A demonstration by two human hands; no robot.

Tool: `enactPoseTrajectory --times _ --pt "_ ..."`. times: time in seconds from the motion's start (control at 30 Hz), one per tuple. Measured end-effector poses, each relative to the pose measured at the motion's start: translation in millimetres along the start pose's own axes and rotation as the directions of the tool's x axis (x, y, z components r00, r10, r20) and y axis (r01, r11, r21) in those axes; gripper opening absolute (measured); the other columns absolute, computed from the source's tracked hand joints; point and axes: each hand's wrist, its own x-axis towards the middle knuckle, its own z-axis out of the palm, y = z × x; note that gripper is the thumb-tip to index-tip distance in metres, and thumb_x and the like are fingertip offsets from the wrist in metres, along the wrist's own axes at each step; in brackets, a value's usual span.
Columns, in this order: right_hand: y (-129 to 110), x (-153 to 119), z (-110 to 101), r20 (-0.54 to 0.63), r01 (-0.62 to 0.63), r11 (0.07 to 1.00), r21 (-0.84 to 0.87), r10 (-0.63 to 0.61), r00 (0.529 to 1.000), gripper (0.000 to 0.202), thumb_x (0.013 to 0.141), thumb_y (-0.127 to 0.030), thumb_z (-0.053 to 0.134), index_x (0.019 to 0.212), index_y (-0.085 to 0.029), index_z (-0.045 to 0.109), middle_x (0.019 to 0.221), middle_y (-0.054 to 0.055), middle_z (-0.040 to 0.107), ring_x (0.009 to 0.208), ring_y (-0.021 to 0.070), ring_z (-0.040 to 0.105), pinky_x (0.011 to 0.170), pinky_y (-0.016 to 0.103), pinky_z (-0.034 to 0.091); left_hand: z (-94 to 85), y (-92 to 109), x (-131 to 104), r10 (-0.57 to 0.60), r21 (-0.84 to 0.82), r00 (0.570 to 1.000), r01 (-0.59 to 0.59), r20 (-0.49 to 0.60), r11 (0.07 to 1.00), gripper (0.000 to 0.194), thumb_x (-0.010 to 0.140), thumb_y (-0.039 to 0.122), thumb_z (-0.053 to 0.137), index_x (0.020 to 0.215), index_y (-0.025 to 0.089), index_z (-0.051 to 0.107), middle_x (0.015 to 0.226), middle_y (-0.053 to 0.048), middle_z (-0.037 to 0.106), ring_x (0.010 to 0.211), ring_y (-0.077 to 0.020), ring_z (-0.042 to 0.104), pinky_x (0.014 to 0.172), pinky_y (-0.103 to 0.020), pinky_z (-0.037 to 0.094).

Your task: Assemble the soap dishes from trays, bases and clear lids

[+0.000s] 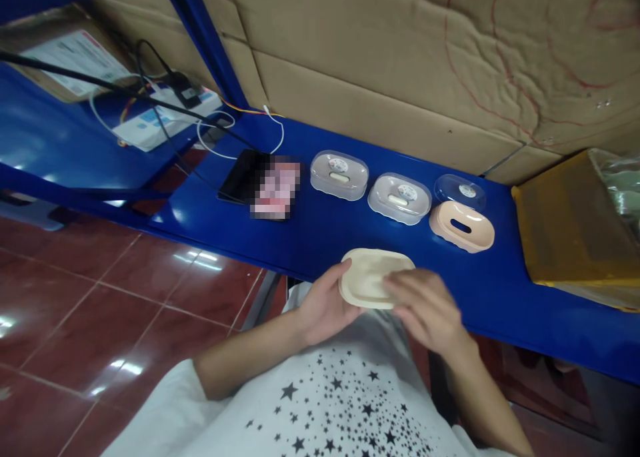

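Observation:
A cream oval soap dish (367, 277) is held over the front edge of the blue shelf, near my shirt. My left hand (327, 303) is closed around its left end, with the thumb on the rim and the fingers underneath. At the right end, my right hand (430, 307) has its fingers over the dish and its thumb by the lower rim; the fingers are slightly blurred. Beyond them stand two lidded soap dishes, a greyish-pink one (340, 185) and a pale grey one (400, 210). A peach soap dish (477, 233) with a dark slot sits uncovered, a clear lid (450, 189) behind it.
A black case with a partly pixelated pink item (277, 187) lies left on the blue shelf (320, 237). Cables run to a white power strip (150, 133) further left. An open cardboard box (560, 223) with yellow tape stands right. Cardboard sheets (360, 63) line the back.

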Motion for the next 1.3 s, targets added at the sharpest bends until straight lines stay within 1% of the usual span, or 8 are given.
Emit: enactPoseTrajectory --times 0.13,0.27,0.43,0.6,0.8,0.97,1.13,1.3 --pt "69.7 -11.4 -24.6 -0.035 -0.358 0.860 -0.364 0.371 0.928 0.055 0.110 -0.035 0.056 0.164 -0.025 0.052 0.157 0.018 0.064 0.144 0.0416 0.061 0.114 0.065 0.049 -1.5 12.2 -1.5 0.028 -0.004 0.997 -0.029 -0.073 1.000 0.043 0.106 0.043 0.062 0.142 0.020 0.067 0.136 -0.008 0.076 0.127 -0.0237 0.069 0.098 -0.031 0.055" --pt "105.5 -32.9 -36.5 -0.036 -0.470 0.714 -0.519 0.531 0.847 0.047 0.113 -0.039 0.046 0.149 -0.018 0.066 0.140 0.020 0.075 0.128 0.0420 0.072 0.111 0.066 0.048 -1.9 13.8 -1.7 0.004 -0.020 0.998 -0.005 -0.056 1.000 0.040 0.107 0.042 0.061 0.139 0.019 0.069 0.135 -0.008 0.077 0.129 -0.0235 0.069 0.101 -0.031 0.055" --pt "49.4 -37.0 -33.1 -0.158 -0.460 0.798 -0.390 0.434 0.887 0.050 0.109 -0.034 0.058 0.158 -0.032 0.059 0.135 0.012 0.079 0.119 0.0401 0.075 0.096 0.059 0.056 -3.2 10.2 0.9 -0.002 -0.065 1.000 0.000 -0.021 0.998 0.033 0.110 0.039 0.059 0.134 0.020 0.072 0.132 -0.007 0.079 0.126 -0.0206 0.071 0.109 -0.031 0.052" --pt "-24.3 -18.1 -6.8 0.110 -0.162 0.971 -0.178 0.184 0.977 0.083 0.104 -0.014 0.062 0.175 -0.042 0.027 0.144 0.001 0.075 0.123 0.0342 0.075 0.098 0.058 0.055 -4.6 8.7 0.6 0.010 -0.015 1.000 -0.010 0.003 1.000 0.051 0.110 0.054 0.055 0.139 0.015 0.069 0.131 -0.013 0.078 0.133 -0.0259 0.068 0.112 -0.033 0.051" --pt "-39.7 -7.0 25.7 0.133 -0.086 0.978 -0.191 0.112 0.985 0.087 0.104 -0.007 0.056 0.178 -0.034 0.018 0.155 0.003 0.067 0.128 0.0324 0.073 0.096 0.054 0.056 -1.6 10.4 -5.5 0.121 0.088 0.993 -0.119 -0.013 0.989 0.057 0.105 0.043 0.065 0.155 0.017 0.058 0.144 -0.015 0.072 0.141 -0.0265 0.063 0.120 -0.034 0.045" --pt "24.3 1.9 5.3 0.002 -0.014 0.993 -0.115 0.014 1.000 0.061 0.109 -0.027 0.054 0.168 -0.040 0.043 0.138 0.002 0.079 0.124 0.0298 0.075 0.109 0.055 0.053 -10.8 14.1 -6.4 0.147 0.094 0.988 -0.142 -0.056 0.985 0.055 0.103 0.042 0.068 0.152 0.019 0.061 0.130 -0.011 0.080 0.130 -0.0254 0.070 0.114 -0.034 0.051" --pt "147.0 16.3 -15.6 -0.129 -0.513 0.810 -0.285 0.498 0.858 0.060 0.110 -0.051 0.042 0.162 -0.022 0.050 0.164 0.019 0.057 0.151 0.0391 0.054 0.120 0.064 0.044 -22.0 16.7 -4.9 0.157 0.066 0.986 -0.153 -0.051 0.986 0.046 0.105 0.040 0.066 0.148 0.023 0.065 0.126 -0.007 0.082 0.123 -0.0230 0.074 0.107 -0.032 0.055" --pt "199.5 11.6 -19.8 -0.010 -0.535 0.733 -0.419 0.585 0.811 0.069 0.105 -0.061 0.046 0.160 -0.020 0.051 0.163 0.023 0.054 0.151 0.0454 0.049 0.120 0.072 0.036 -25.5 18.4 -3.2 0.140 0.033 0.989 -0.139 -0.041 0.990 0.037 0.105 0.037 0.066 0.138 0.022 0.071 0.119 -0.007 0.083 0.119 -0.0235 0.075 0.104 -0.032 0.055"
